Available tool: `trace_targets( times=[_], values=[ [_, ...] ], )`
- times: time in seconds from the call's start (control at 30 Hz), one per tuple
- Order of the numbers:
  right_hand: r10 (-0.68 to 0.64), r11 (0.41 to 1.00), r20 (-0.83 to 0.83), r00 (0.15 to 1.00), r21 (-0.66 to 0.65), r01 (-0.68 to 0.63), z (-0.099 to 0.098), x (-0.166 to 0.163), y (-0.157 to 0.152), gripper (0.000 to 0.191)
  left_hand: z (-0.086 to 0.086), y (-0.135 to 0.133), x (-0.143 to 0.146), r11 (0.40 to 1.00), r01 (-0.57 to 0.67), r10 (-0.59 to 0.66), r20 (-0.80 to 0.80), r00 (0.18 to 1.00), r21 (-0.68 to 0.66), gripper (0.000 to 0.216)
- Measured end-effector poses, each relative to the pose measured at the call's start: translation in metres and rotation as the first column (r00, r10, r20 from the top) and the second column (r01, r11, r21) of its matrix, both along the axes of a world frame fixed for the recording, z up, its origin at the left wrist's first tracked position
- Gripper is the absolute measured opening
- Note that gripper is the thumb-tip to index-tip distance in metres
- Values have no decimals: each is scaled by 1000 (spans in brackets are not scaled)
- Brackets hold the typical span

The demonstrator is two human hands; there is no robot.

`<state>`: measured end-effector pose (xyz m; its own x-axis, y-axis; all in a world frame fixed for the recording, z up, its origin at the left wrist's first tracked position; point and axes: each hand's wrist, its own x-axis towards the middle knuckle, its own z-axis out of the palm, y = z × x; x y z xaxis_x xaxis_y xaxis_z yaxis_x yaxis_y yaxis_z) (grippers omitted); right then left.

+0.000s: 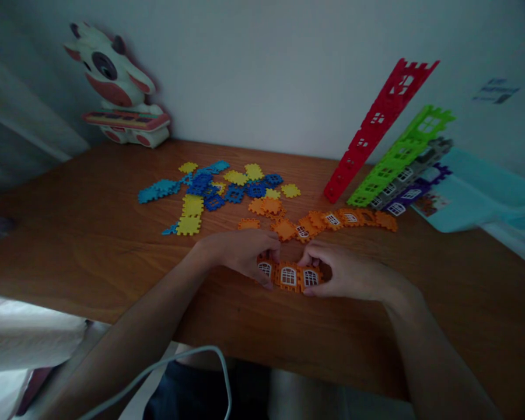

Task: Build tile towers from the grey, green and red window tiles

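Observation:
Both hands grip one short strip of orange building tiles [288, 276] with white arched windows, low over the front of the wooden table. My left hand [245, 251] is closed round its left end, thumb in front and fingers behind. On the right end my right hand [347, 271] pinches the strip the same way. Part of each end tile is covered by the fingers. Just behind the hands runs a curved row of orange tiles [332, 220], some with windows. A small heap of plain orange tiles [266, 206] lies at its left.
Blue tiles [234, 193], yellow tiles [189, 225] and light-blue tiles [158, 191] lie left of centre. Red [362, 142], green [396, 158], grey [389, 188] and purple [415, 192] tile strips lean at the right, near a turquoise bin [468, 204]. A cow toy [122, 96] stands back left.

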<state>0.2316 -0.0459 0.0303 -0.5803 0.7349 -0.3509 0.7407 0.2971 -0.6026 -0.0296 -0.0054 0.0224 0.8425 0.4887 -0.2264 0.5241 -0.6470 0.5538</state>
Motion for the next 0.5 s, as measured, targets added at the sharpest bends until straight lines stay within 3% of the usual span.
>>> trace_targets(
  times=[0.5],
  values=[
    [-22, 1000, 27, 999, 20, 21, -1, 1, -1, 33, 0, 0, 2, 998, -5, 8, 59, 998, -56, 44]
  ],
)
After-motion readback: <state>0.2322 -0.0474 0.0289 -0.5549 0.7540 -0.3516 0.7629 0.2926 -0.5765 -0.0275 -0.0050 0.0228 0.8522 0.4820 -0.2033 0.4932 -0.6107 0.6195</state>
